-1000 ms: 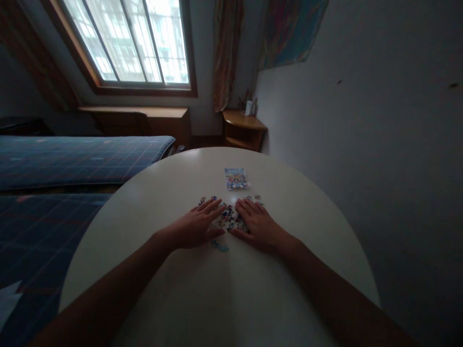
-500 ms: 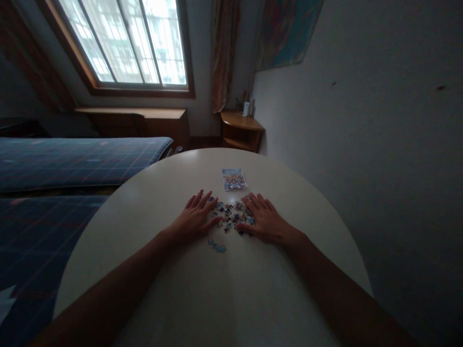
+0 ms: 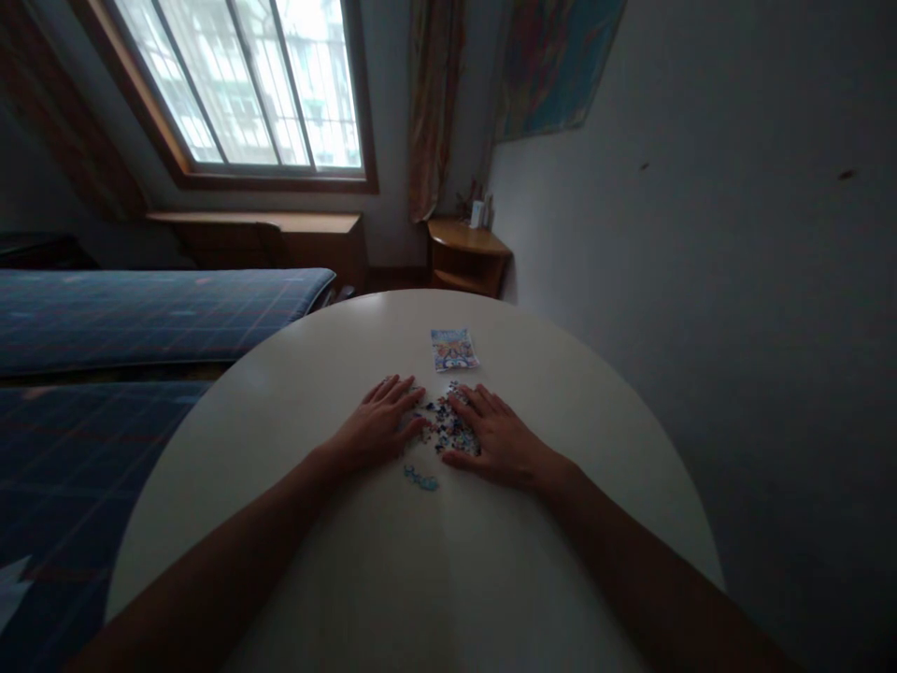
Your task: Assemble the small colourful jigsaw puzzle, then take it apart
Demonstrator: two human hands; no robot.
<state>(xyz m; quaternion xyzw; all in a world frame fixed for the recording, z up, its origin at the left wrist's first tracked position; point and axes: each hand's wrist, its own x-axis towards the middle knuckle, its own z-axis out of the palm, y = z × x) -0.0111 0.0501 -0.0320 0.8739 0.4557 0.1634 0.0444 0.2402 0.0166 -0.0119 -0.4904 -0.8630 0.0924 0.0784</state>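
Small jigsaw puzzle pieces [image 3: 448, 428] lie in a loose pile on the white round table [image 3: 434, 579]. Flat at the pile's left side rests my left hand [image 3: 378, 421], open, its fingers stretched out over some pieces. My right hand [image 3: 496, 437] lies palm down on the right side, also open, with fingertips on the pieces. Both hands hide part of the pile. Closer to me is a short strip of joined light-blue pieces [image 3: 420, 479], which neither hand holds. Beyond the pile lies a small colourful picture sheet or packet [image 3: 453, 350].
A bed with a blue plaid cover [image 3: 140, 318] stands left of the table. Ahead are a wooden desk [image 3: 315, 222] under the window and a corner shelf [image 3: 468, 236]. A bare wall [image 3: 701, 280] runs along the right.
My right hand has moved left and slightly toward me, pushing pieces inward. The pile is narrower now. My left hand has barely shifted, and the light-blue strip stays put.
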